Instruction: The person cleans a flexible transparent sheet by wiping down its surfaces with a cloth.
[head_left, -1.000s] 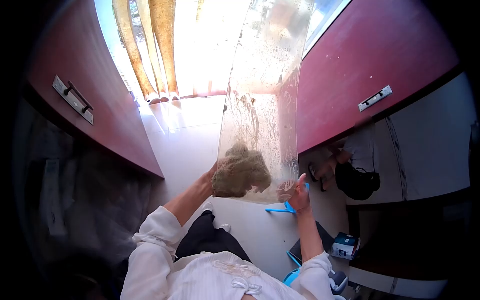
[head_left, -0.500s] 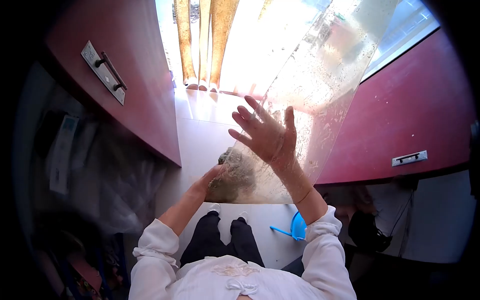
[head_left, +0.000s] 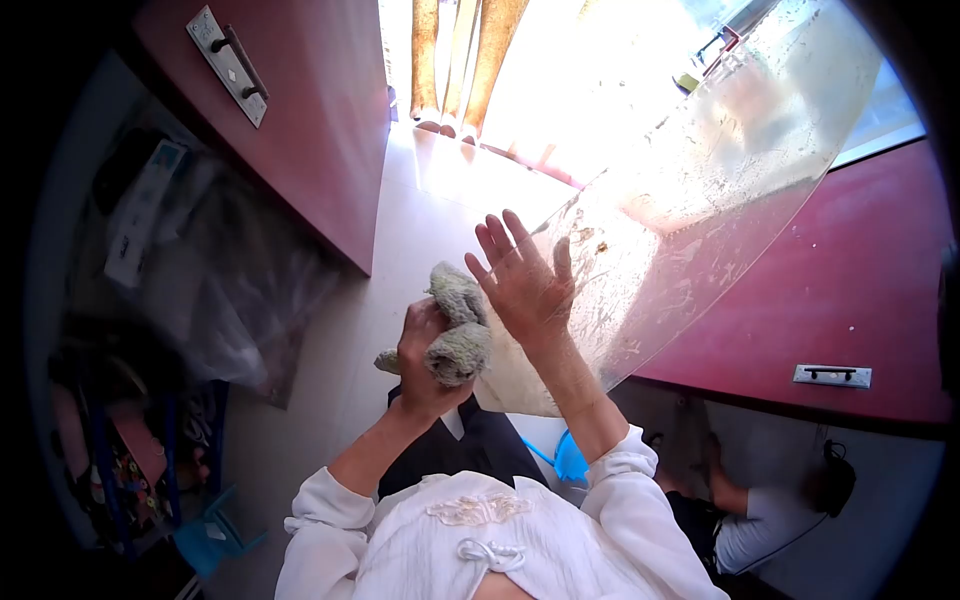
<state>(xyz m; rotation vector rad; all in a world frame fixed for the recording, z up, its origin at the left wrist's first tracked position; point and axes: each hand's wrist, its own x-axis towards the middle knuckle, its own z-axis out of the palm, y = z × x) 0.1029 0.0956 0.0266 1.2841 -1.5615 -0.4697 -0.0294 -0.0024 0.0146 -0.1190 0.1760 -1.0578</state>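
Note:
My left hand (head_left: 424, 352) grips a bunched grey-green cloth (head_left: 457, 345), its folds bulging out on both sides of the fingers. A large clear sheet (head_left: 690, 215), wet and spotted with dirt, slants from beside the cloth up to the upper right. My right hand (head_left: 530, 290) lies stretched out against the sheet near its lower left edge, fingers spread. The palm and thumb overlap the sheet in this view, while the fingertips show past its edge.
A red cabinet door (head_left: 290, 120) with a metal handle stands open at left, and another red panel (head_left: 800, 310) at right. Blue plastic items lie below. A seated person (head_left: 765, 520) is at lower right. Wooden legs (head_left: 450, 70) rise ahead.
My left hand has come out from behind the sheet, bringing the cloth into plain view. The view has shifted, and the sheet leans more to the right. My right hand stays spread against it.

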